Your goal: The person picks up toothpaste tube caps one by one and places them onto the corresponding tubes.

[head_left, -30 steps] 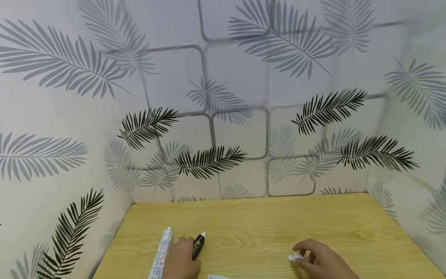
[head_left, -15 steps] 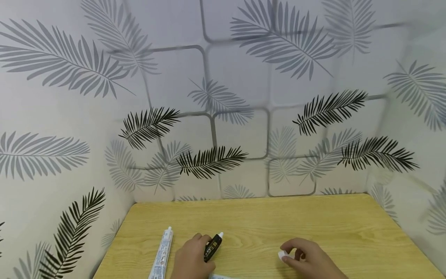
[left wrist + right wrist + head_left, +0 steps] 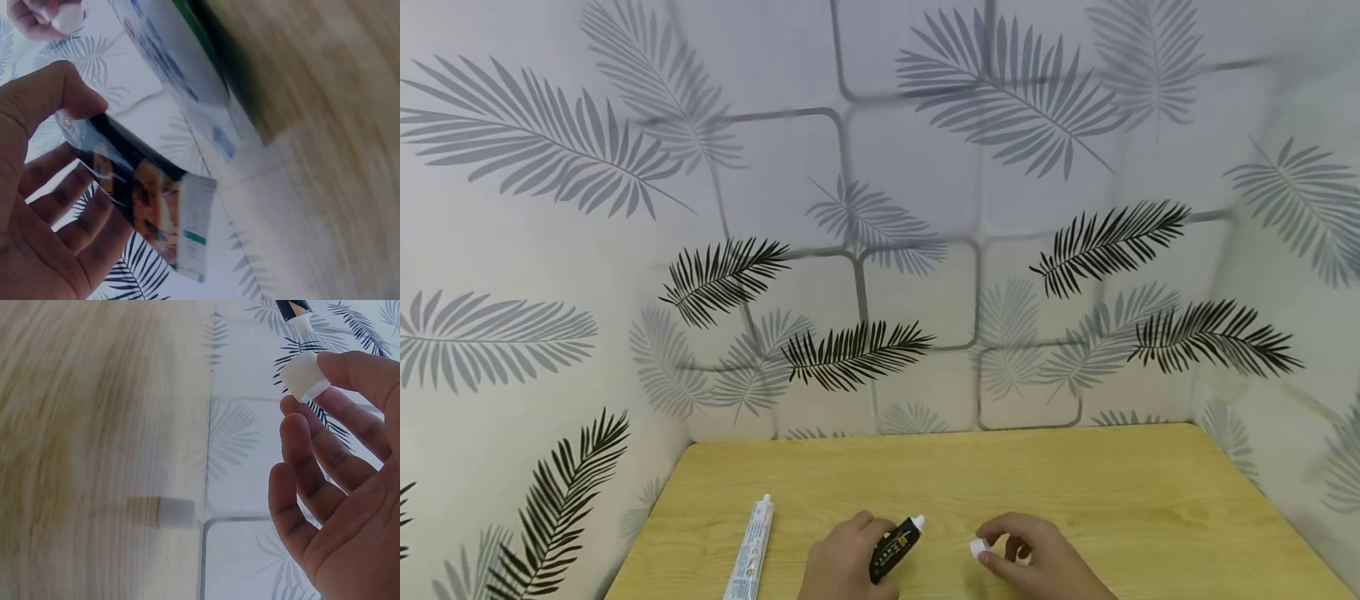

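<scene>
My left hand [image 3: 841,560] grips a black squeeze tube [image 3: 897,550] between thumb and fingers, lifted off the table. The tube's white nozzle [image 3: 919,522] is bare and points right, toward my other hand. In the left wrist view, the tube [image 3: 153,200] shows an orange picture and a flat crimped end. Thumb and forefinger of my right hand [image 3: 1037,554] pinch a small white cap [image 3: 304,376], just right of the nozzle and apart from it. A second white cap [image 3: 177,513] stands on the table below the right hand.
A white printed tube [image 3: 749,552] lies on the wooden table [image 3: 1112,475] at the left. In the left wrist view, a white-and-green package or tube [image 3: 175,56] lies close beside the left hand. A patterned wall [image 3: 917,183] rises behind the table.
My left hand has lifted the black tube and carried it right, away from the white tube. My right hand, with the cap, has moved left. The tube and cap are now much closer together.
</scene>
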`<state>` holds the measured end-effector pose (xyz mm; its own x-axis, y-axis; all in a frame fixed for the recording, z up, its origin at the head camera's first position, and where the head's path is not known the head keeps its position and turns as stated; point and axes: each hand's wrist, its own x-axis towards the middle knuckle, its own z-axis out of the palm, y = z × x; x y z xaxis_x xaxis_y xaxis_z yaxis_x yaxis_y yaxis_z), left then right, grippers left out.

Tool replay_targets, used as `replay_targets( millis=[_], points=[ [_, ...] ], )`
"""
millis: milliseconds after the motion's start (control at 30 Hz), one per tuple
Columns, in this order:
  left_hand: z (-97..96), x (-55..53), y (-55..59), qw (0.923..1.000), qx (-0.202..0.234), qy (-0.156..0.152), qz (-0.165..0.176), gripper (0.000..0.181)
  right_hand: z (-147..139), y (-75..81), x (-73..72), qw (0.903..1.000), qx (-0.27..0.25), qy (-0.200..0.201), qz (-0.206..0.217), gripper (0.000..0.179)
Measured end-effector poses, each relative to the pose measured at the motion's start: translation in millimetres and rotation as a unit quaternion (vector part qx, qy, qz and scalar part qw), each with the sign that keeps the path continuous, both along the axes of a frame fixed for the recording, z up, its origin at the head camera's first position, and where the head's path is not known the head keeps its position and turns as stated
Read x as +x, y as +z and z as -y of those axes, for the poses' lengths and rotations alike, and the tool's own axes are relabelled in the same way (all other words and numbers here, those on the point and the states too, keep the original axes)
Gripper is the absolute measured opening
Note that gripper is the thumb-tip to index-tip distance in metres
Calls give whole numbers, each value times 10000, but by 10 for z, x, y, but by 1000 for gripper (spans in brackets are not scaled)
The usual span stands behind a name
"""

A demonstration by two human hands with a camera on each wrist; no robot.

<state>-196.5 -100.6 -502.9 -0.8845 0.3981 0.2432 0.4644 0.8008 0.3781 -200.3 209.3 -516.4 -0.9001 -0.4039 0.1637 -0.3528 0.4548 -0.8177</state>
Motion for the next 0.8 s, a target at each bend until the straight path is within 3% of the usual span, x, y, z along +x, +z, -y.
replay_targets(
  millis=[267,500,800],
  points=[
    [-140,48,50,9992,-225,-280,-174,57,69,75,56,9988,-461,-176,43,24],
    [-224,92,37,9967,-365,-502,-531,63,104,91,101,9963,-754,86,-414,16],
    [-288,111,63,9969,-320,-670,-263,58,120,123,101,9972,-666,129,-298,17]
  ],
)
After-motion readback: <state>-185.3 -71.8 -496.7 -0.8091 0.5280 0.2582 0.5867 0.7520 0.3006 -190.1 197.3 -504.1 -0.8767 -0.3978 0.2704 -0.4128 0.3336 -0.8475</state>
